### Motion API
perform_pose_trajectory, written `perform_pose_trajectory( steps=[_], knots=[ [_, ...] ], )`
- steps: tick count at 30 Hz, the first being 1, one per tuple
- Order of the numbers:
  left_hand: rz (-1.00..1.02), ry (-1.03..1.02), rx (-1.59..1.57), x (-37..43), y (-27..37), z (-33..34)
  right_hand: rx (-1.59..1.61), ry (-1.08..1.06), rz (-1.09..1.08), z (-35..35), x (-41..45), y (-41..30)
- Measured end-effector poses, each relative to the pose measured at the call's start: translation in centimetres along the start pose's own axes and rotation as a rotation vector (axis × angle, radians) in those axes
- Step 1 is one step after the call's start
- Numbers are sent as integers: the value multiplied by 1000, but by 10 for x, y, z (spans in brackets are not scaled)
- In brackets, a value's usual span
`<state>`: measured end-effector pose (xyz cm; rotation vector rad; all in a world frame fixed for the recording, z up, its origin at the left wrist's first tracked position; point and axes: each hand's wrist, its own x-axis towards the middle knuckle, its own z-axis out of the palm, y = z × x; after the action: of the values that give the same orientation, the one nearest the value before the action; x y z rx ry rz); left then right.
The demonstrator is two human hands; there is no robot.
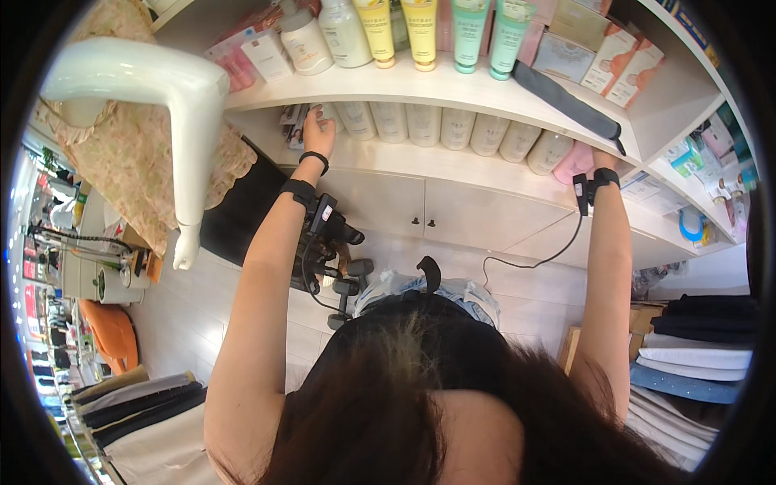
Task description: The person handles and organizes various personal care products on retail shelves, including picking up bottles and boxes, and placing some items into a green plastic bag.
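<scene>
Along the lower shelf stands a row of several pale bottles with a pink bottle at its right end. My left hand is at the row's left end, its fingers half curled and apart with nothing seen between them. Whether it touches the leftmost bottle I cannot tell. Dark printed packets lie left of that hand. Beside the pink bottle is my right hand; the upper shelf's edge hides most of its fingers, so its grip does not show.
Above, the upper shelf holds yellow tubes, green tubes, boxes and a dark grey pouch. A white mannequin arm juts in at left. Dumbbells sit on the floor near my feet; folded clothes are stacked at right.
</scene>
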<state>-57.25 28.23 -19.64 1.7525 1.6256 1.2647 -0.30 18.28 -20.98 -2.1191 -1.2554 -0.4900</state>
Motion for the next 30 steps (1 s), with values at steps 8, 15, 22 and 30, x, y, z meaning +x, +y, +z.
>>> perform_pose_trajectory(
  steps=[8,15,22,30],
  knots=[
    [-91,59,-28,-11,-58,-16,52,-19,8,7,-1,-11],
    [-42,110,-32,10,-61,-16,326,283,11,-12,-51,-64],
    [58,-49,314,47,-13,26,503,-80,407,6,-226,-44],
    [288,73,195,82,-2,93,168,-359,973,-31,-392,76]
  ],
)
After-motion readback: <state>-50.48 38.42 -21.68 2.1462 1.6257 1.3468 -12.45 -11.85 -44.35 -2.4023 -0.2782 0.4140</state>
